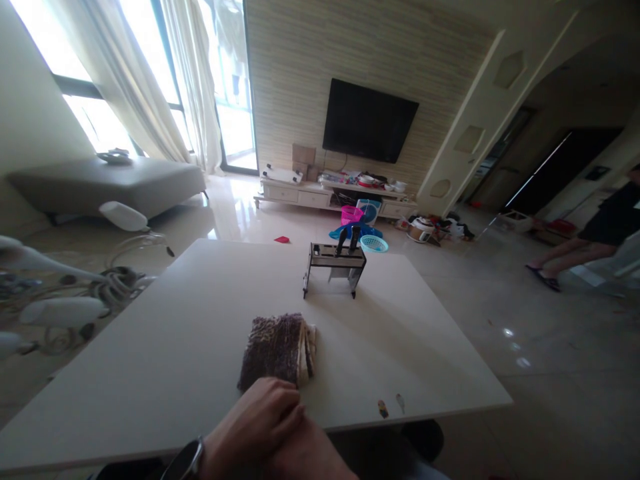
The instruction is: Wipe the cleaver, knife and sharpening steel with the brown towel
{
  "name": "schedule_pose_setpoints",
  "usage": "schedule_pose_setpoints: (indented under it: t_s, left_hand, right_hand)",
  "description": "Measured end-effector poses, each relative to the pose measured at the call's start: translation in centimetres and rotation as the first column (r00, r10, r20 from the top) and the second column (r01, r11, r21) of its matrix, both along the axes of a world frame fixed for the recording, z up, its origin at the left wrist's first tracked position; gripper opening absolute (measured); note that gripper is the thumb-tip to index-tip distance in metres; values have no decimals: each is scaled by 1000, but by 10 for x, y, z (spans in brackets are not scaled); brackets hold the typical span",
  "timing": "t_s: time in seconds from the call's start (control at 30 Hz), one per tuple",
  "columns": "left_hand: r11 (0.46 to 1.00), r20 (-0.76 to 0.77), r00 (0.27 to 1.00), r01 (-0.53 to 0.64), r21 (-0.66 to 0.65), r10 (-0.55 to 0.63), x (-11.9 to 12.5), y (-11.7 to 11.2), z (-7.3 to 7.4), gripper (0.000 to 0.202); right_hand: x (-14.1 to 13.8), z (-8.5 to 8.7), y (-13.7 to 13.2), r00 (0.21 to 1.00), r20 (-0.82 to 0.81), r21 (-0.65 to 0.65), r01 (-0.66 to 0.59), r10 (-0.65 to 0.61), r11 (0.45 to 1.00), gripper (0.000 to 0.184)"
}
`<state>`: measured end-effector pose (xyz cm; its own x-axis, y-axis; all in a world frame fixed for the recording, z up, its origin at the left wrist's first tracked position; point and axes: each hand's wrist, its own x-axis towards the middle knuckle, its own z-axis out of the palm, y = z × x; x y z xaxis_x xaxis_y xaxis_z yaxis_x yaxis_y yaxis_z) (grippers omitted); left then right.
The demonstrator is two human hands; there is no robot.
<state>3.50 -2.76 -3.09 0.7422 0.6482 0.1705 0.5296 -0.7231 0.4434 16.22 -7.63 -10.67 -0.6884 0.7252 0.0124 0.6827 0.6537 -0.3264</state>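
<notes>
My left hand, with a dark watch at its wrist, lies over my right hand at the near edge of the white table. The left fingers are curled and closed around the right hand. The right hand's fingers are hidden. Just beyond the knuckles lies a folded brown-and-cream towel; whether the left hand touches it is unclear. Farther back stands a knife rack, with black handles sticking up from its top and a blade hanging below.
Two small flat pieces, one dark and yellowish and one pale, lie near the table's front right edge. A white multi-armed lamp is at left. Beyond are baskets on the floor, a television and a standing person.
</notes>
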Motion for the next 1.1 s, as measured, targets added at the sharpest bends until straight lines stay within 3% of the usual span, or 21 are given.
schedule_pose_setpoints:
  t_s: [0.17,0.33,0.6,0.7,0.8,0.9,1.0,1.1]
  left_hand:
    - [998,-19,999,48,29,-47,0,-2,-12,49]
    - [991,83,992,88,101,-97,-2,4,-27,52]
    - [983,215,959,175,55,-183,2,8,-26,47]
    - [981,203,961,178,74,-189,4,8,-27,50]
    - [981,142,978,132,140,-152,6,6,-32,53]
    - [961,127,986,75,266,-112,10,1,-41,53]
    - [926,214,969,32,377,-121,13,-9,-47,53]
    - [919,313,936,26,394,-161,17,-19,-49,55]
  right_hand:
    - [-8,10,-1,996,86,-51,-20,24,998,52]
    - [-16,19,2,991,129,-13,22,-20,1000,40]
    - [-20,32,-8,985,164,26,42,-45,999,39]
    - [-15,30,-8,982,189,33,20,-26,999,35]
    - [-12,29,-3,986,166,-60,-15,25,998,32]
    - [-14,28,0,982,174,-131,101,-78,986,34]
    - [-14,27,-5,962,144,-164,256,-234,953,39]
    - [-6,24,-14,960,97,-180,278,-264,943,43]
